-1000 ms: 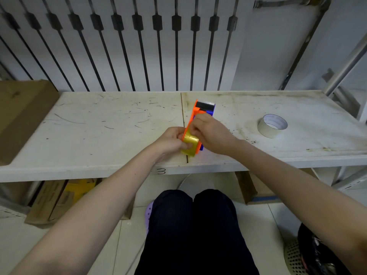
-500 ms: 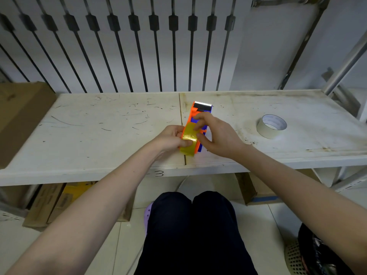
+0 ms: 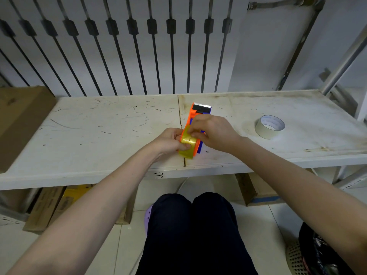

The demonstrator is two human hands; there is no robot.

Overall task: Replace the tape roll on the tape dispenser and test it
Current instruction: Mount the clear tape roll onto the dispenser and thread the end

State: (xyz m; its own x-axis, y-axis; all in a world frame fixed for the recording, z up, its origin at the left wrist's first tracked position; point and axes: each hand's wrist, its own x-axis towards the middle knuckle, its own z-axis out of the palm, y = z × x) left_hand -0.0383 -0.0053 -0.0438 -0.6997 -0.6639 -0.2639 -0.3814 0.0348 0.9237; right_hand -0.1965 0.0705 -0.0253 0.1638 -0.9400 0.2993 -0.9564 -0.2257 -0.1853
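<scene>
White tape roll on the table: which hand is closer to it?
Right. The right hand works at the dispenser, with the white tape roll lying apart to its right; the left hand holds the yellow tape roll farther left.

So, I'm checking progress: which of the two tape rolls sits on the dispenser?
The yellow tape roll, on the orange tape dispenser, held by the left hand and right hand. The white tape roll lies flat on the table, untouched.
</scene>
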